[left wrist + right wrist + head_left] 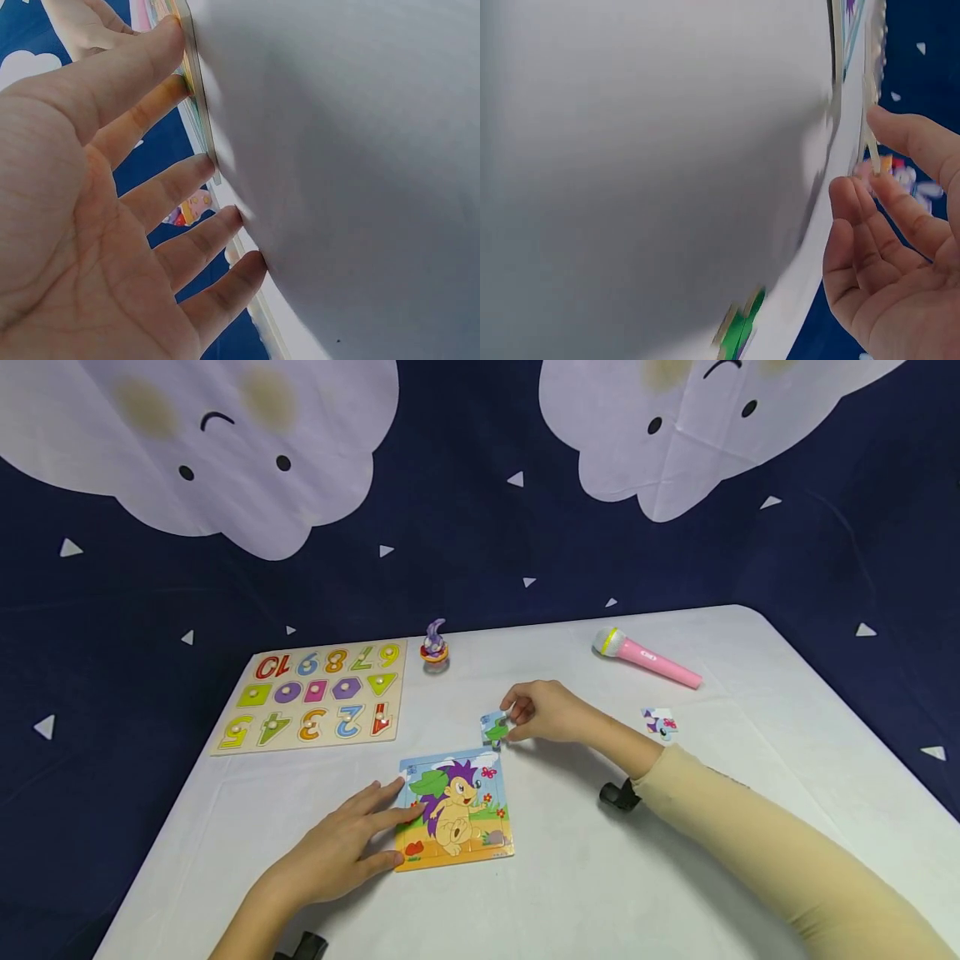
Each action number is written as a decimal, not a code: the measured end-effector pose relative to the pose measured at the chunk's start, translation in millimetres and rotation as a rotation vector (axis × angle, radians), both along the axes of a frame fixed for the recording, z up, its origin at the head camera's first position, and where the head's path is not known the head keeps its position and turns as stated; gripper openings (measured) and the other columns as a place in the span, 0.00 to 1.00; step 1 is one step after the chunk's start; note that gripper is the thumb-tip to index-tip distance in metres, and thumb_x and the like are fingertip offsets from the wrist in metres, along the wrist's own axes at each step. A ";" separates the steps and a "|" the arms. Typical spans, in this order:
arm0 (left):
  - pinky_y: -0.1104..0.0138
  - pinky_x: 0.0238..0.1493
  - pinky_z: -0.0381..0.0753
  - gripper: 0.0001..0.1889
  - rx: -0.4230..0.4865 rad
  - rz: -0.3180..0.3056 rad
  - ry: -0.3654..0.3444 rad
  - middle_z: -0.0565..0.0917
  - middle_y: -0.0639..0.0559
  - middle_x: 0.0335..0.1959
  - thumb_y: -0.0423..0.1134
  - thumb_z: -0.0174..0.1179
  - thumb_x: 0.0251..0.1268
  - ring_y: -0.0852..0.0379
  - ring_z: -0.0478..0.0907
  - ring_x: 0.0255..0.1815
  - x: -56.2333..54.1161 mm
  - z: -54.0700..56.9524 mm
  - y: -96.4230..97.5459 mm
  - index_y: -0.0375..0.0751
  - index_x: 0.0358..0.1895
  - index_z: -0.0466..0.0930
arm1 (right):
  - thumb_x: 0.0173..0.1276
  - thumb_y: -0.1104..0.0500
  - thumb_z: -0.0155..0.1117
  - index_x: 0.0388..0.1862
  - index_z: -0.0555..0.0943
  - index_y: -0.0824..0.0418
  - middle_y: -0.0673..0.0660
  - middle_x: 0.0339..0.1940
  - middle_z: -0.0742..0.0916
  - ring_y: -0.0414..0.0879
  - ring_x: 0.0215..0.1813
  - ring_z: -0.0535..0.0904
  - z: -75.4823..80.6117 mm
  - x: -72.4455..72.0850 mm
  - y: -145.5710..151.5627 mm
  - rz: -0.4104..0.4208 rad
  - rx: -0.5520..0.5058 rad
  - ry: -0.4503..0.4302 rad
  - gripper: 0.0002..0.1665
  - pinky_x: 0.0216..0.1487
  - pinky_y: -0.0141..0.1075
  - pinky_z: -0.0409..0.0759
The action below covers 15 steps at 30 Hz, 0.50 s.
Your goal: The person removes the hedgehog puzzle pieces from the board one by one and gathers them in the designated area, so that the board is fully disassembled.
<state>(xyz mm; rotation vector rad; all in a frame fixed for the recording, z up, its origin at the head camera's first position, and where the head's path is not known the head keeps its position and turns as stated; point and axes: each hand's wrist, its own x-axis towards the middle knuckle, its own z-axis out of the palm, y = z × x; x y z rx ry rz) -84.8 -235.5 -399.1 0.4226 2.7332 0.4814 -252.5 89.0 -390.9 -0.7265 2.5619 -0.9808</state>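
Note:
On the white table lies a square hedgehog puzzle [453,810], its picture largely filled in. My left hand [345,831] rests at its left side, with the index finger reaching over the picture and the thumb by the lower left corner. In the left wrist view the fingers of my left hand [142,172] are spread along the tabletop. Just beyond the puzzle's top right corner, my right hand [551,714] pinches a puzzle piece [493,727] with a green leaf on light blue. The right wrist view shows that piece edge-on [871,142] between thumb and index finger.
Another puzzle piece [660,724] lies to the right, near the right forearm. A wooden number board [352,718] sits at the back left, beside a small purple-topped toy [434,647]. A pink toy microphone [652,660] lies at the back right. A dark cloth [465,585] hangs behind.

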 end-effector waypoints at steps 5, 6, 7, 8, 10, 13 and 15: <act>0.34 0.81 0.65 0.32 -0.003 -0.001 0.005 0.64 0.54 0.87 0.52 0.76 0.65 0.37 0.58 0.88 0.4 -0.4 -0.1 0.66 0.74 0.80 | 0.61 0.60 0.84 0.54 0.86 0.63 0.57 0.44 0.90 0.45 0.47 0.86 0.8 -8.1 14.0 -0.014 0.028 -0.001 0.23 0.57 0.39 0.87; 0.34 0.81 0.65 0.32 -0.003 -0.001 0.005 0.63 0.54 0.87 0.52 0.76 0.65 0.38 0.58 0.88 0.5 -0.3 -0.1 0.66 0.74 0.80 | 0.61 0.60 0.84 0.54 0.86 0.63 0.57 0.44 0.90 0.45 0.47 0.86 0.4 -9.6 16.5 -0.018 0.032 -0.002 0.23 0.57 0.40 0.87; 0.34 0.81 0.65 0.33 -0.003 -0.001 0.006 0.63 0.54 0.87 0.52 0.76 0.65 0.38 0.58 0.88 0.5 -0.2 -0.1 0.66 0.74 0.80 | 0.61 0.60 0.84 0.54 0.86 0.63 0.57 0.45 0.90 0.45 0.47 0.86 0.1 -11.0 18.9 -0.020 0.034 -0.004 0.23 0.57 0.40 0.87; 0.34 0.81 0.65 0.33 -0.003 -0.001 0.007 0.63 0.54 0.87 0.52 0.76 0.65 0.38 0.58 0.88 0.5 -0.1 -0.2 0.66 0.74 0.80 | 0.61 0.60 0.84 0.54 0.87 0.63 0.57 0.45 0.90 0.45 0.48 0.86 -0.3 -12.2 21.2 -0.023 0.037 -0.006 0.23 0.57 0.40 0.87; 0.34 0.81 0.65 0.33 -0.002 -0.003 0.007 0.63 0.54 0.87 0.52 0.76 0.65 0.38 0.58 0.88 0.6 0.3 -0.4 0.66 0.74 0.80 | 0.61 0.60 0.84 0.54 0.87 0.63 0.57 0.45 0.90 0.46 0.48 0.86 -1.7 -14.5 25.5 -0.028 0.036 -0.014 0.23 0.57 0.39 0.87; 0.35 0.82 0.65 0.32 -0.003 -0.003 0.006 0.63 0.54 0.87 0.52 0.76 0.65 0.38 0.58 0.88 0.6 0.7 -0.6 0.65 0.74 0.80 | 0.61 0.60 0.84 0.54 0.87 0.63 0.57 0.45 0.90 0.46 0.48 0.86 -4.3 -17.7 31.0 -0.034 0.042 -0.023 0.23 0.57 0.39 0.86; 0.34 0.82 0.65 0.32 -0.004 -0.004 0.005 0.63 0.54 0.87 0.52 0.76 0.65 0.38 0.58 0.88 0.5 0.7 -0.5 0.65 0.74 0.80 | 0.62 0.60 0.83 0.54 0.87 0.63 0.57 0.46 0.91 0.46 0.49 0.86 -5.4 -18.9 33.8 -0.028 0.045 -0.027 0.23 0.58 0.39 0.87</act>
